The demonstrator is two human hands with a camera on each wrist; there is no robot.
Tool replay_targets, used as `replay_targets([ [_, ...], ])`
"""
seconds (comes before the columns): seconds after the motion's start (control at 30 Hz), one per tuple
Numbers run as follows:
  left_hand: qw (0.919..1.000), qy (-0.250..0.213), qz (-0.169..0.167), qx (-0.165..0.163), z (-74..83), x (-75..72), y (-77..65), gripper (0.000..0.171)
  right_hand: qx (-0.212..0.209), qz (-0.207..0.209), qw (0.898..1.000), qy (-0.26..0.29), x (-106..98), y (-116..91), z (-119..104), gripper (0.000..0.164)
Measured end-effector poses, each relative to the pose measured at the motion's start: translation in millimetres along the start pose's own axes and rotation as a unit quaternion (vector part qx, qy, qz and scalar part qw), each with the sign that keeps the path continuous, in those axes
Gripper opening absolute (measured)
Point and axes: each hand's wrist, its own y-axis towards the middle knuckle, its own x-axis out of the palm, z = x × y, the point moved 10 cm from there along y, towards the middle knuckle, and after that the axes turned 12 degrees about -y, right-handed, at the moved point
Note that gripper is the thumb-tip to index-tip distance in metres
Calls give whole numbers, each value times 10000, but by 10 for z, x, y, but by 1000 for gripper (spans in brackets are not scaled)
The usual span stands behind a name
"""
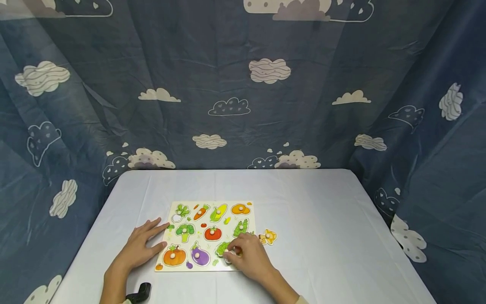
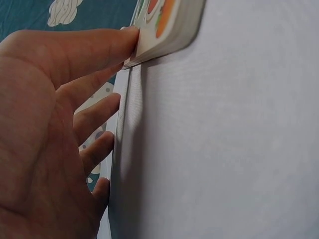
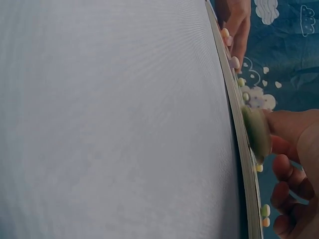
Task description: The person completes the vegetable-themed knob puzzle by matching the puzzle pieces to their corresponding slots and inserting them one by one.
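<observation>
A pale board [image 1: 195, 267] with knobbed vegetable pieces lies on the table. My left hand [image 1: 141, 245] rests along its left edge with straight, spread fingers; the thumb touches the board's edge in the left wrist view. Over the lower right part, my right hand [image 1: 250, 256] pinches a leafy green vegetable puzzle piece [image 1: 221, 248] between thumb and fingers. That piece stands tilted against the board in the right wrist view. An eggplant piece [image 1: 200, 256], a pumpkin piece [image 1: 174, 256] and a tomato piece [image 1: 213, 234] sit nearby. My right hand hides the board's lower right corner.
Just right of the board lies a yellow-orange puzzle piece [image 1: 270, 237]. A black curved object [image 1: 141, 292] is by my left wrist at the front. White cloth covers the table [image 1: 322, 219], and a dark blue cloud-print curtain [image 1: 212, 50] surrounds its back and sides.
</observation>
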Motion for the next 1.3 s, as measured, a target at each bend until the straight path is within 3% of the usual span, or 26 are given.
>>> replay_targets([
  [0.4,10000,-6,-29,-9,12,7,7,59,90,-434,9990,13,112,-11,-26,13],
  [0.8,9999,14,-58,-103,-3,8,0,60,126,-472,9986,-224,123,-15,-56,13],
  [1.3,9999,-14,-74,-76,2,2,-9,60,54,-687,9975,149,39,-33,-7,14],
])
